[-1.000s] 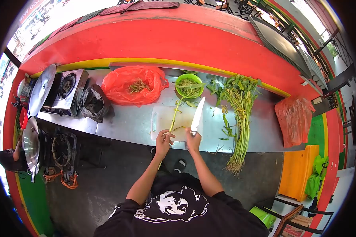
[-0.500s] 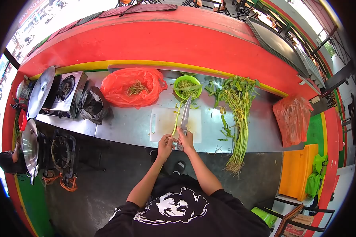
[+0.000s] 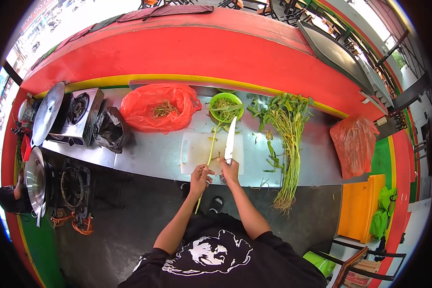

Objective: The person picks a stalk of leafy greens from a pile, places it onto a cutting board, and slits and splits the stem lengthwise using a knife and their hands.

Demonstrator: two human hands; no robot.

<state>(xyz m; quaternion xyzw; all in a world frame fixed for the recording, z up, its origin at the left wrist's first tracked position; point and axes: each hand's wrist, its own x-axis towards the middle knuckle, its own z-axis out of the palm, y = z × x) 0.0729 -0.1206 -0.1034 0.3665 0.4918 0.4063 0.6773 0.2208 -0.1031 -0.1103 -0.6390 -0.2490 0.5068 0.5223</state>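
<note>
The knife (image 3: 231, 140) has swung rightward from the green stem (image 3: 210, 152), clenched in the right hand (image 3: 229, 172) and best kept clear of the left hand (image 3: 199, 181) pinching that stem.

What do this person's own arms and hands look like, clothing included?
The left hand and right hand are ungloved, and the forearms are bare, with no watch visible. Short black sleeves belong to a black shirt bearing a large white print. Any rings are too small to tell.
</note>
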